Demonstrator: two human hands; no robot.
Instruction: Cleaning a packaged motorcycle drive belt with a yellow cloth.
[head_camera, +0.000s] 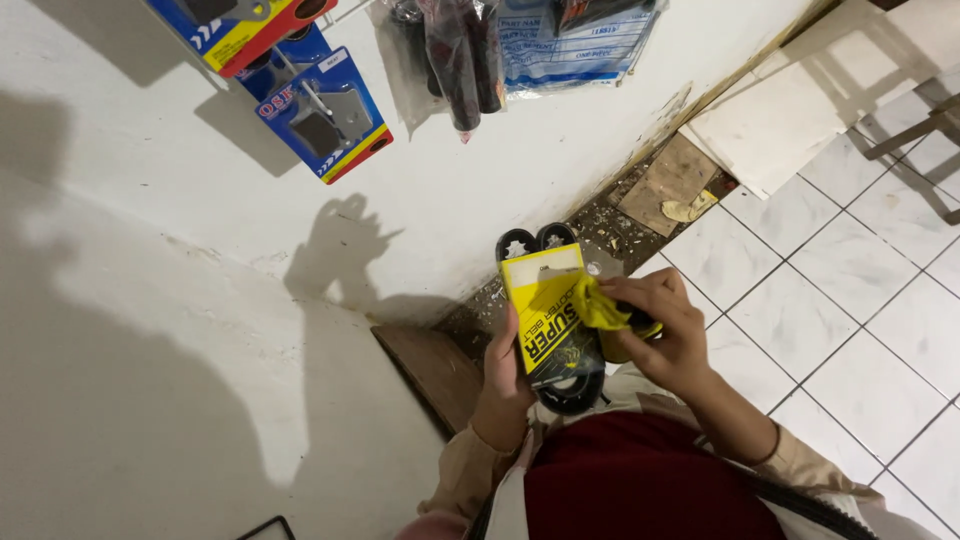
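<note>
Black rubber belt in yellow card sleeve, upright, held at chest height. Crumpled yellow cloth pressed against sleeve's right edge

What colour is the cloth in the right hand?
Yellow: the cloth in the right hand, head view.

At frame centre, a yellow-and-black cardboard sleeve wraps a black belt, with a white label at its top. Upper left, two blue, red and yellow blister cards hang on the wall. Top centre hang a clear plastic bag and a pale blue printed bag.
</note>
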